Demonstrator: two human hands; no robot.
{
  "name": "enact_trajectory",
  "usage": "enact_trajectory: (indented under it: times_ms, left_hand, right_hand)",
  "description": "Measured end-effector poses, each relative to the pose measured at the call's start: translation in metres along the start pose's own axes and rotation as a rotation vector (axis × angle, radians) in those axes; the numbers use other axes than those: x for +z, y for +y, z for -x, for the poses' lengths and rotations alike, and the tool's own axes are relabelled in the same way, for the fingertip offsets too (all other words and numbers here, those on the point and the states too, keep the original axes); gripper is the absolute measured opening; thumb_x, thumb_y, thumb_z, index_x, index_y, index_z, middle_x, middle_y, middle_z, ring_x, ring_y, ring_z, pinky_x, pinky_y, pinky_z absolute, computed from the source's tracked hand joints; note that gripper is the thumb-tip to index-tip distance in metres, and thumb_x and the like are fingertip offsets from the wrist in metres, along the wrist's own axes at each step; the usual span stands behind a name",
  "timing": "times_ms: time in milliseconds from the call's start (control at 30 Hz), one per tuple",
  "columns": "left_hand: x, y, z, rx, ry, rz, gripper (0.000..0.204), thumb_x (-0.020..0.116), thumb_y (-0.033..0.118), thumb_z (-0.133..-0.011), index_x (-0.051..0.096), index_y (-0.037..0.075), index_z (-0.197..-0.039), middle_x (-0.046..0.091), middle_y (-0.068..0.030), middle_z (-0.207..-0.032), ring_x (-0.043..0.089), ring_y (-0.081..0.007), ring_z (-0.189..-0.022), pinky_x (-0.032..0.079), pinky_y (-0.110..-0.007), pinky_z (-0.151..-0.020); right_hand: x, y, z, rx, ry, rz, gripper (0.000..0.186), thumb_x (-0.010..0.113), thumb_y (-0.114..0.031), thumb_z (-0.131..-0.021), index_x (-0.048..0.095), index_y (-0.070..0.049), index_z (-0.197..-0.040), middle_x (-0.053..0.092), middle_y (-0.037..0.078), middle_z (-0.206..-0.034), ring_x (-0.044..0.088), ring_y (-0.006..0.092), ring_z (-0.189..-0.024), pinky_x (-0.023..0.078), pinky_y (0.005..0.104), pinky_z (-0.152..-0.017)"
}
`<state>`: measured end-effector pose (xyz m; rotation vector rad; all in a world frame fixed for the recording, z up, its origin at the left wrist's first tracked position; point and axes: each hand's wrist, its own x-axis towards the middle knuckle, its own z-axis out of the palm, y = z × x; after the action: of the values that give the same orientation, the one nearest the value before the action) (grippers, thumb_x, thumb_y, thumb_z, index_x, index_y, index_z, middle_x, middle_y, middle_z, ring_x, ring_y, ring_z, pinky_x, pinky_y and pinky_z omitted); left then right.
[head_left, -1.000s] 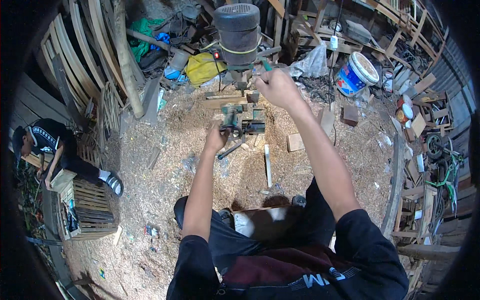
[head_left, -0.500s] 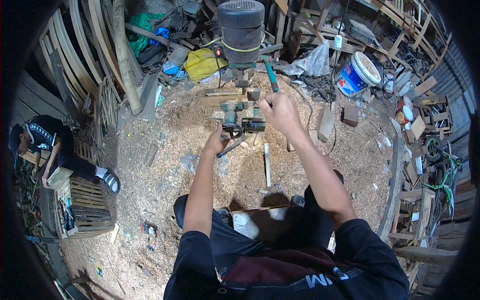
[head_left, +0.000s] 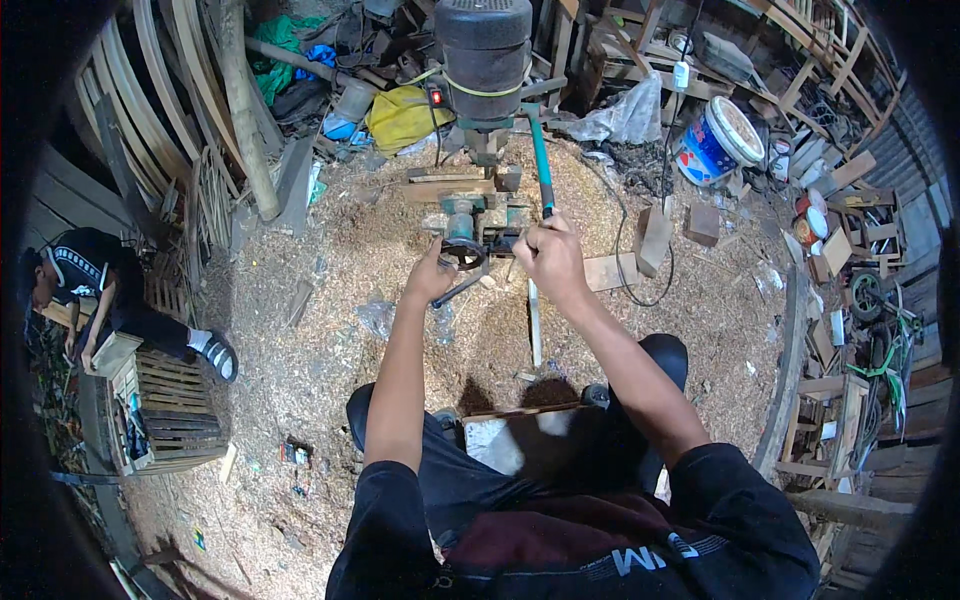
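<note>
In front of me stands a machine with a dark cylindrical motor (head_left: 483,75) on top and green metal parts below. My right hand (head_left: 556,258) is closed around the lower end of its long teal lever (head_left: 542,160). At the rim of a dark handwheel (head_left: 463,250) is my left hand (head_left: 430,278), fingers bent against it; its exact grip is partly hidden. A dark crank handle (head_left: 459,291) slants down from beside the wheel. Wood pieces (head_left: 450,189) lie across the machine behind the wheel, under the motor head.
Wood shavings (head_left: 300,370) cover the floor. A blue-and-white bucket (head_left: 705,150), wood blocks (head_left: 702,224) and a black cable (head_left: 625,240) are to the right. A narrow wood strip (head_left: 535,325) lies nearer me. At left, another person (head_left: 105,290) sits beside a slatted crate (head_left: 180,415).
My right hand has pulled the teal lever's end down toward me and slightly left. My left hand remains at the handwheel, with its fingers shifted a little.
</note>
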<state>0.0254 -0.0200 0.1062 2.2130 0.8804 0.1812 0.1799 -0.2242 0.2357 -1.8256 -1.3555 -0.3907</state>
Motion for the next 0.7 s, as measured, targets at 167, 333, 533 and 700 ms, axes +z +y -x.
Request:
enact_trajectory:
  times_ms: [167,333,533,700]
  left_hand:
    - [0.001,0.000,0.001,0.027,0.049,0.007,0.082,0.067,0.028,-0.082,0.030,0.002,-0.150,0.052,-0.0263,-0.138,0.053,-0.0390,-0.126,0.041,-0.039,-0.108]
    - [0.000,0.002,0.001,-0.003,0.008,-0.046,0.079,0.066,0.027,-0.084,0.030,0.002,-0.150,0.043,-0.0262,-0.146,0.048,-0.0382,-0.131,0.038,-0.039,-0.111]
    - [0.002,-0.003,-0.002,0.014,0.017,0.010,0.078,0.067,0.027,-0.083,0.033,0.001,-0.148,0.041,-0.0267,-0.147,0.046,-0.0383,-0.133,0.038,-0.038,-0.111]
    - [0.002,-0.009,-0.005,0.080,0.066,-0.043,0.079,0.068,0.027,-0.083,0.033,0.000,-0.148,0.045,-0.0269,-0.144,0.047,-0.0385,-0.131,0.038,-0.038,-0.111]
  right_hand:
    - [0.011,0.007,0.012,-0.033,-0.014,0.003,0.018,0.074,-0.011,-0.071,0.060,-0.006,-0.061,0.059,0.010,-0.063,0.058,0.0279,-0.077,0.044,0.0491,-0.098]
    - [0.021,0.014,0.023,-0.106,0.105,-0.017,0.022,0.072,-0.004,-0.067,0.053,-0.004,-0.056,0.050,0.010,-0.057,0.052,0.0280,-0.066,0.048,0.0458,-0.086]
    - [0.038,0.026,0.042,-0.093,0.024,0.049,0.020,0.077,-0.013,-0.066,0.059,-0.008,-0.059,0.059,0.007,-0.063,0.058,0.0258,-0.079,0.042,0.0492,-0.101]
    - [0.056,0.039,0.056,-0.157,0.049,0.056,0.021,0.077,-0.014,-0.065,0.058,-0.008,-0.059,0.060,0.006,-0.063,0.058,0.0252,-0.080,0.042,0.0500,-0.101]
